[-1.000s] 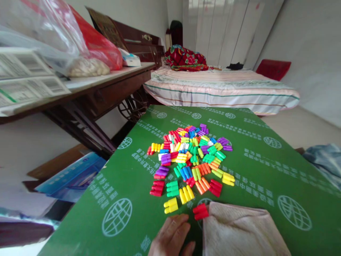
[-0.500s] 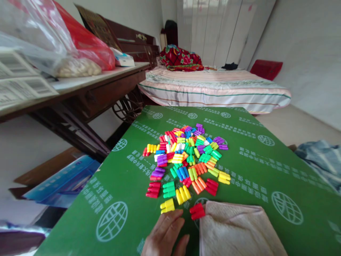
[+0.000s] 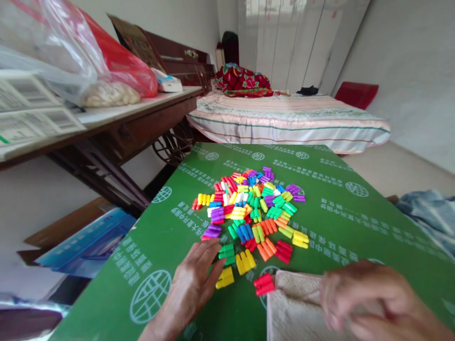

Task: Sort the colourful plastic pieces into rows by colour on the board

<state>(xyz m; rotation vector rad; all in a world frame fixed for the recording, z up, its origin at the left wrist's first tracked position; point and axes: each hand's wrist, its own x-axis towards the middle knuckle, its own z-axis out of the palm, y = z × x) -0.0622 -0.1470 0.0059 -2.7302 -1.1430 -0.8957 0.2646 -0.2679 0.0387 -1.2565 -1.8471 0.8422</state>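
Small coloured plastic pieces, shaped like short round-ended rods joined side by side, lie in a loose heap. My left hand [image 3: 194, 272] is over the heap's near left edge, fingers stretched and thumb apart; the red piece seen there earlier is hidden beneath it. Beside its thumb are a green piece [image 3: 227, 254] and a yellow piece [image 3: 225, 278]. Another yellow piece [image 3: 245, 262] is just to the right. My right hand [image 3: 369, 296] hangs over a folded beige cloth [image 3: 295, 303], its fingers bent and smeared by motion. A red piece [image 3: 264, 284] touches the cloth's left corner.
The green table [image 3: 341, 218] carries printed globes and lettering. To the left stands a sewing-machine table [image 3: 142, 111] with plastic bags [image 3: 124, 66] on it. A bed [image 3: 291, 116] is beyond the table. Blue checked fabric [image 3: 426, 213] is at the right.
My left hand has moved forward and left, from near the yellow piece to over the red piece. My right hand has come into view above the cloth. The camera view has shifted slightly.
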